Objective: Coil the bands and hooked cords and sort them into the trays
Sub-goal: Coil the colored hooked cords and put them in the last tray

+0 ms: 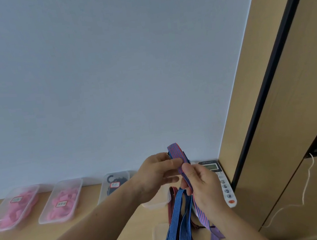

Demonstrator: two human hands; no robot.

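The red-and-blue striped strap (176, 151) is held in the air just left of the telephone (220, 180). Its top is folded into a loop, and its tail runs down into a bunch of blue striped straps (179, 220) and a purple strap (215, 237) hanging below the telephone. Risk noted: the tail appears mixed in with that bunch, so further winding could drag the others up or snag a hook. The strap looks elastic, so the fold may spring open if either grip slackens. My left hand (158, 172) pinches the fold between thumb and curled fingers. My right hand (202, 182) is closed round the strap lower down. Pink bands (63, 209) fill two trays (77, 195) well left of the telephone, and black hooks (111, 179) sit in a nearer one.
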